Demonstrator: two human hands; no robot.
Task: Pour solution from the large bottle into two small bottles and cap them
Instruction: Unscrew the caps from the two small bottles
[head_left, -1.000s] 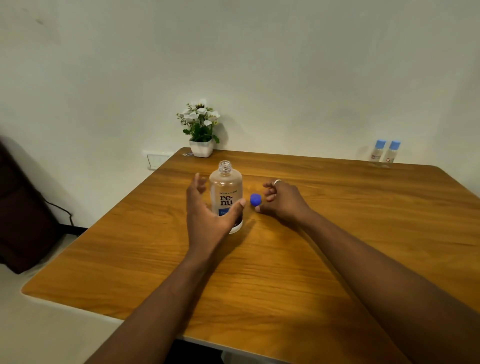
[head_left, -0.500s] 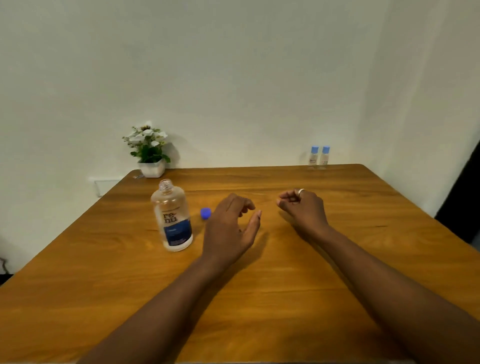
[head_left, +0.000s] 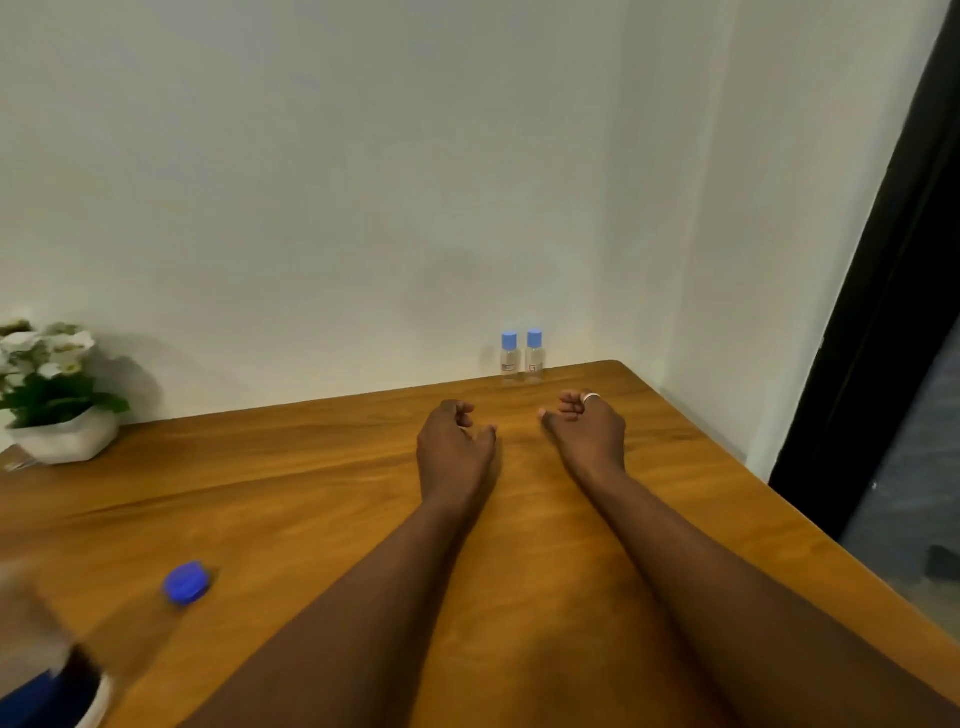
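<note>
Two small clear bottles with light blue caps, one (head_left: 509, 357) beside the other (head_left: 534, 356), stand side by side at the table's far edge against the wall. My left hand (head_left: 453, 442) and my right hand (head_left: 586, 430) are stretched out over the table just short of them, fingers loosely curled, holding nothing. The large bottle (head_left: 36, 654) shows only as a blurred part at the bottom left corner. Its blue cap (head_left: 185, 582) lies loose on the table to the right of it.
The wooden table (head_left: 291, 499) has its right edge running diagonally toward me. A white pot of white flowers (head_left: 54, 395) stands at the far left by the wall. A dark door frame (head_left: 883, 291) rises at the right.
The view swung right and closer to the small bottles. Both hands moved forward toward them. My left hand left the large bottle, which slid to the bottom left corner.
</note>
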